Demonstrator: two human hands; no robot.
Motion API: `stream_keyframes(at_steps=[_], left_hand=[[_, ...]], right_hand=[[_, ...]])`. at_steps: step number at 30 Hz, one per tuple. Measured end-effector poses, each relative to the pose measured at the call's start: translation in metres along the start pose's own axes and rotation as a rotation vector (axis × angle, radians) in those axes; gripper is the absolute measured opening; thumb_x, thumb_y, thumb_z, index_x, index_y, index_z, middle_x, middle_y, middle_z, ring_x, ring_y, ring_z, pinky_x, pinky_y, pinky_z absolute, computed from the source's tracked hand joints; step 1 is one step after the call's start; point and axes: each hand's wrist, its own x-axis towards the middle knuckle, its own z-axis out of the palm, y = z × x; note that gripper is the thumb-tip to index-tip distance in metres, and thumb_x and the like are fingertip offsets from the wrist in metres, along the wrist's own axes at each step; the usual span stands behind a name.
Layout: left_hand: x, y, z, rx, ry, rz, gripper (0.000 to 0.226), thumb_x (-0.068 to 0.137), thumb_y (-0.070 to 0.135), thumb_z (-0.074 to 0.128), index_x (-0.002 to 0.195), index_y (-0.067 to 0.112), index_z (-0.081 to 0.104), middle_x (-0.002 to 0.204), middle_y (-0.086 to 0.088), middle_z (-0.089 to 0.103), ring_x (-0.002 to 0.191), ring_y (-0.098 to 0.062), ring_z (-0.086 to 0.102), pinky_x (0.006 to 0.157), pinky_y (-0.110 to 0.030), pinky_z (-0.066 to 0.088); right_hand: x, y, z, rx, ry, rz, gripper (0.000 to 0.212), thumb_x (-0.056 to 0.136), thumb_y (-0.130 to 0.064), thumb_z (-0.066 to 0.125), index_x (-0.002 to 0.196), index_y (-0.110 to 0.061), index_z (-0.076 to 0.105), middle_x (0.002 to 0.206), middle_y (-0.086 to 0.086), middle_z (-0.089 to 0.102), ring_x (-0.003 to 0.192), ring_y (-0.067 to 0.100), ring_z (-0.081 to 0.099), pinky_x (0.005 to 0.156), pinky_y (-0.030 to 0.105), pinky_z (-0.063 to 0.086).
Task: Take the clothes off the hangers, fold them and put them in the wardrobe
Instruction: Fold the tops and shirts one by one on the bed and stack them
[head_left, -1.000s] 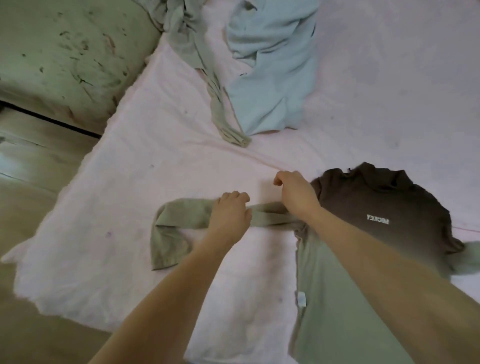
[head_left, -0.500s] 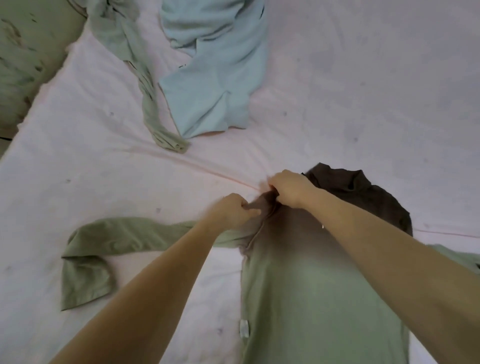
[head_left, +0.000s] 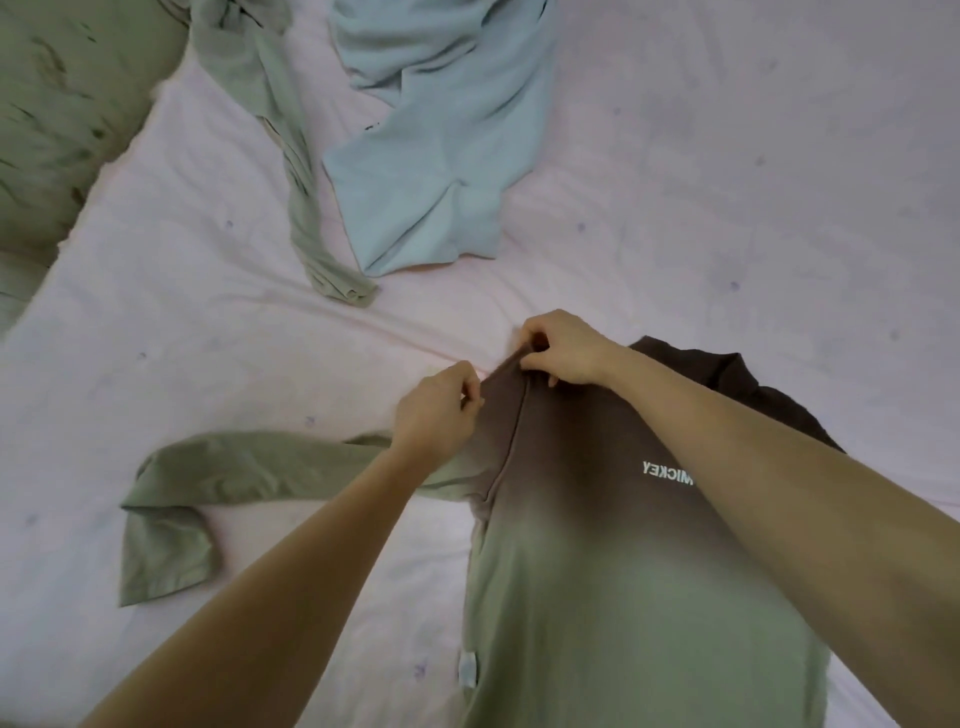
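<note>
Fold step: I see left hand (head_left: 436, 410) and right hand (head_left: 558, 348) pinching shirt (head_left: 597, 545) shoulder, frame centre. Next I'd fold sleeve (head_left: 249, 467), lower left, inward.

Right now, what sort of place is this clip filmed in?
Probably a bedroom: the person works on a bed covered with a pale pink sheet, loose clothes lie on it, such as a light blue garment and the brown-to-green long-sleeved shirt being folded.
</note>
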Motion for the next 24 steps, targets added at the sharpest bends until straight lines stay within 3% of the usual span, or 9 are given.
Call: stream_keyframes(at_steps=[2, 5, 7, 11, 15, 19, 22, 24], left_hand=[[-0.003, 0.0, 0.004, 0.06, 0.03, 0.112, 0.014, 0.09, 0.029, 0.061, 0.097, 0.025, 0.05, 0.085, 0.01, 0.058, 0.086, -0.02, 0.058, 0.068, -0.031, 0.04], [-0.008, -0.015, 0.009, 0.31, -0.051, 0.24, 0.041, 0.088, 0.042, 0.061, 0.122, 0.024, 0.045, 0.113, 0.007, 0.057, 0.099, -0.019, 0.058, 0.076, -0.032, 0.041], [-0.014, -0.028, 0.006, 0.452, -0.087, 0.215, 0.042, 0.091, 0.046, 0.056, 0.124, 0.025, 0.042, 0.114, 0.004, 0.061, 0.099, -0.023, 0.062, 0.075, -0.034, 0.04], [-0.021, -0.049, -0.005, 0.34, 0.075, 0.149, 0.032, 0.096, 0.041, 0.051, 0.121, 0.02, 0.05, 0.1, -0.002, 0.068, 0.091, -0.03, 0.064, 0.067, -0.034, 0.041], [-0.035, -0.079, -0.015, 0.409, 0.193, 0.145, 0.043, 0.087, 0.013, 0.061, 0.129, 0.014, 0.054, 0.115, -0.008, 0.059, 0.103, -0.032, 0.055, 0.08, -0.041, 0.042], [-0.064, -0.11, -0.049, 0.195, 0.415, -0.05, 0.035, 0.088, 0.015, 0.063, 0.123, 0.008, 0.058, 0.12, -0.015, 0.057, 0.106, -0.037, 0.052, 0.088, -0.047, 0.042], [-0.098, -0.152, -0.086, 0.072, 0.568, -0.308, 0.033, 0.089, 0.016, 0.059, 0.121, 0.008, 0.057, 0.122, -0.017, 0.053, 0.109, -0.038, 0.049, 0.09, -0.046, 0.038], [-0.121, -0.182, -0.105, -0.143, 0.662, -0.587, 0.032, 0.09, 0.019, 0.058, 0.12, 0.006, 0.054, 0.123, -0.019, 0.05, 0.111, -0.038, 0.049, 0.091, -0.046, 0.04]], right_hand=[[0.01, 0.002, 0.01, -0.108, 0.165, -0.05, 0.006, 0.085, -0.005, 0.062, 0.084, -0.009, 0.058, 0.084, 0.001, 0.055, 0.074, 0.024, 0.06, 0.061, 0.028, 0.046], [0.02, 0.011, 0.034, -0.184, 0.264, -0.082, 0.008, 0.083, -0.001, 0.057, 0.09, -0.006, 0.058, 0.089, 0.003, 0.056, 0.088, 0.027, 0.055, 0.073, 0.033, 0.041], [0.019, 0.013, 0.047, -0.194, 0.327, -0.083, 0.009, 0.087, -0.001, 0.053, 0.092, -0.008, 0.056, 0.093, 0.006, 0.055, 0.09, 0.026, 0.052, 0.076, 0.037, 0.042], [0.001, 0.019, 0.064, -0.186, 0.528, -0.108, 0.013, 0.092, -0.003, 0.048, 0.099, -0.009, 0.055, 0.101, 0.008, 0.051, 0.095, 0.022, 0.046, 0.073, 0.036, 0.04], [-0.015, 0.005, 0.09, -0.268, 0.555, 0.018, 0.039, 0.08, 0.007, 0.046, 0.116, -0.005, 0.055, 0.125, 0.015, 0.046, 0.115, 0.032, 0.041, 0.082, 0.04, 0.043], [-0.028, -0.044, 0.12, -0.325, 0.602, -0.1, 0.042, 0.076, 0.001, 0.056, 0.117, -0.006, 0.058, 0.129, 0.017, 0.051, 0.118, 0.037, 0.047, 0.093, 0.045, 0.042], [-0.034, -0.095, 0.152, -0.214, 0.423, -0.287, 0.022, 0.085, 0.0, 0.05, 0.104, -0.003, 0.061, 0.11, 0.014, 0.058, 0.099, 0.034, 0.053, 0.083, 0.045, 0.045], [-0.032, -0.124, 0.173, -0.188, 0.303, -0.31, 0.017, 0.091, -0.004, 0.046, 0.101, -0.005, 0.06, 0.104, 0.01, 0.058, 0.095, 0.029, 0.053, 0.078, 0.042, 0.043]])
